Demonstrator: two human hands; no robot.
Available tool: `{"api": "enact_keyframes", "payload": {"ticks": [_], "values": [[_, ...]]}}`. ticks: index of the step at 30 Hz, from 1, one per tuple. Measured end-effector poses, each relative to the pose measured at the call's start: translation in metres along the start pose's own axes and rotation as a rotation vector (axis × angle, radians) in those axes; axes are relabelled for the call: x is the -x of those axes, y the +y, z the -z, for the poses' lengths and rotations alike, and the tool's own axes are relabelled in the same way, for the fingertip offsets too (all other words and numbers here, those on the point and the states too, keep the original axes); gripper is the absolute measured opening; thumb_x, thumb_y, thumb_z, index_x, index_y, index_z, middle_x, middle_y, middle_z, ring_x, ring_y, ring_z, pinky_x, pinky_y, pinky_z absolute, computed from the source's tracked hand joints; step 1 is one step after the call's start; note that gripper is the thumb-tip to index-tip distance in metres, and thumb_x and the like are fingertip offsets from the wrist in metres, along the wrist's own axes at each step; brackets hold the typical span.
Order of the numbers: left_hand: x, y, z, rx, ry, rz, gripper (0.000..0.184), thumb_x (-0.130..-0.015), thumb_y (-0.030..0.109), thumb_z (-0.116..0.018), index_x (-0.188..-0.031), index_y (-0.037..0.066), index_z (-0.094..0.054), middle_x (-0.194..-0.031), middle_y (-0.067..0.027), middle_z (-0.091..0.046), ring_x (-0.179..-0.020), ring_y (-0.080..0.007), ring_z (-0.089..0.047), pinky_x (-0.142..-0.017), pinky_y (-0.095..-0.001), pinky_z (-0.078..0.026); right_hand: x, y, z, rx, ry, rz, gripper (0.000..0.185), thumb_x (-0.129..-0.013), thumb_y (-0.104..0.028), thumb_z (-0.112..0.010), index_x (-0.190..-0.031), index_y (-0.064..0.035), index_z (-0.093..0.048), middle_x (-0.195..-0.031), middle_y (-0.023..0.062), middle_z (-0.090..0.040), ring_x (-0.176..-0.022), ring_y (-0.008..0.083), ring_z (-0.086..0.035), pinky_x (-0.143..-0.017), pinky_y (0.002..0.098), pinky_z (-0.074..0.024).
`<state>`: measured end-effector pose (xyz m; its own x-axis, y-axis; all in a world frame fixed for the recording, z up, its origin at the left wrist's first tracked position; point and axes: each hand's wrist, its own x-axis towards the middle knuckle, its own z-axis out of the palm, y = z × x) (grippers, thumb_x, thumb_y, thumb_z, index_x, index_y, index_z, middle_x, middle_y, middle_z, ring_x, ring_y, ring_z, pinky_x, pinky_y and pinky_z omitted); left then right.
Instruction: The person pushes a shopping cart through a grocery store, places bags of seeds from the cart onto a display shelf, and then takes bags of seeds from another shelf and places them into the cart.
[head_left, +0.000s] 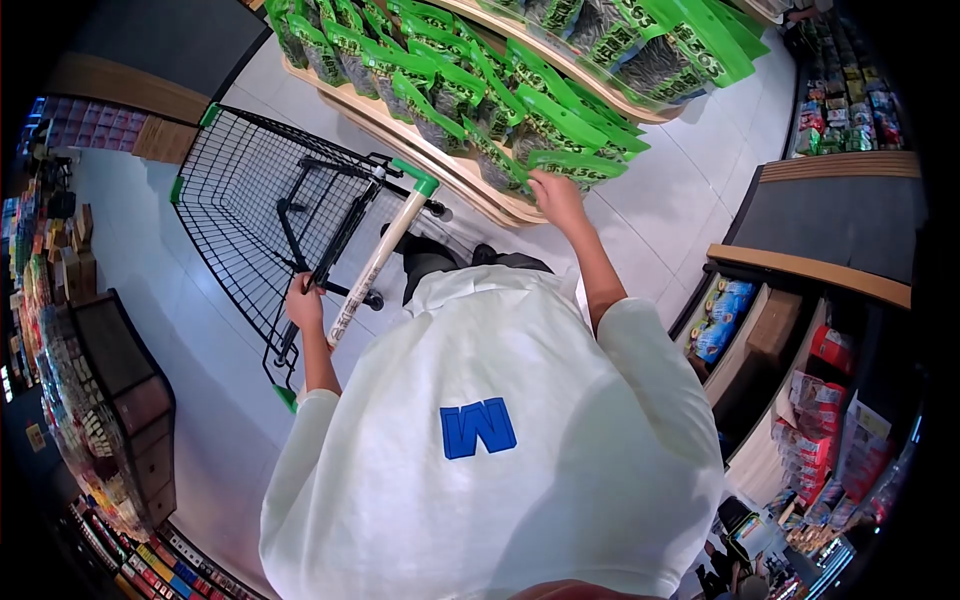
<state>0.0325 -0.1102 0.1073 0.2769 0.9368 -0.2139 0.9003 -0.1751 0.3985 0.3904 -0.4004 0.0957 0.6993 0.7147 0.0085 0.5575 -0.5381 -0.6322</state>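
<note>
My left hand (304, 302) is closed on a black part of the shopping cart (245, 190), inside its handle bar (375, 262). The cart is black wire mesh with green corners, and no goods show in its basket. On the other side, my right hand (558, 198) pinches the edge of a green-and-clear bag (580, 165) at the front corner of a shelf. Dark contents show through similar bags (440, 110) packed in rows beside it. What exactly they contain I cannot tell.
A higher wooden shelf (645, 112) carries more green bags. Side shelving (770, 370) at right holds blue and red packages. At left stands a dark display stand (130, 400) with packaged goods. Pale floor tiles (225, 350) run beneath the cart.
</note>
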Motion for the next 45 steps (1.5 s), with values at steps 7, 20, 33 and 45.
{"api": "enact_keyframes", "payload": {"ticks": [7,20,33,45], "values": [[0.003,0.007,0.004,-0.006,-0.001,0.028,0.028,-0.081,0.031,-0.043,-0.086,0.014,-0.065,-0.055,-0.0005,-0.059,-0.059,-0.0183,-0.058,-0.057,-0.0276,-0.041,-0.004,-0.007,0.002,-0.032,-0.042,-0.061,0.019,-0.079,-0.018,-0.055,-0.095,-0.0070,-0.058,-0.085,0.0145,-0.060,-0.070,0.0325,-0.057,-0.062,0.0396,-0.0452],[0.001,0.008,0.005,0.031,0.026,0.042,0.024,-0.076,0.026,-0.043,-0.081,0.014,-0.064,-0.054,-0.0022,-0.059,-0.060,-0.0202,-0.059,-0.056,-0.0302,-0.041,-0.001,-0.004,-0.019,-0.051,0.078,-0.068,0.019,-0.079,-0.014,-0.056,-0.092,-0.0024,-0.059,-0.085,0.0167,-0.060,-0.076,0.0344,-0.057,-0.066,0.0393,-0.0449],[0.000,0.009,0.007,-0.025,0.014,0.046,0.025,-0.072,0.024,-0.044,-0.081,0.015,-0.065,-0.056,-0.0030,-0.060,-0.064,-0.0242,-0.059,-0.057,-0.0322,-0.043,-0.004,-0.009,-0.019,-0.049,0.129,-0.114,0.019,-0.080,-0.015,-0.053,-0.092,-0.0011,-0.059,-0.088,0.0174,-0.059,-0.079,0.0358,-0.056,-0.068,0.0404,-0.0446],[-0.009,-0.008,0.002,0.007,-0.048,0.061,0.023,-0.073,0.021,-0.047,-0.086,0.016,-0.065,-0.059,-0.0020,-0.061,-0.067,-0.0219,-0.060,-0.058,-0.0313,-0.042,-0.005,-0.003,-0.026,-0.080,0.180,-0.058,0.018,-0.081,-0.014,-0.051,-0.089,-0.0003,-0.059,-0.083,0.0177,-0.059,-0.075,0.0365,-0.056,-0.066,0.0420,-0.0438]]}}
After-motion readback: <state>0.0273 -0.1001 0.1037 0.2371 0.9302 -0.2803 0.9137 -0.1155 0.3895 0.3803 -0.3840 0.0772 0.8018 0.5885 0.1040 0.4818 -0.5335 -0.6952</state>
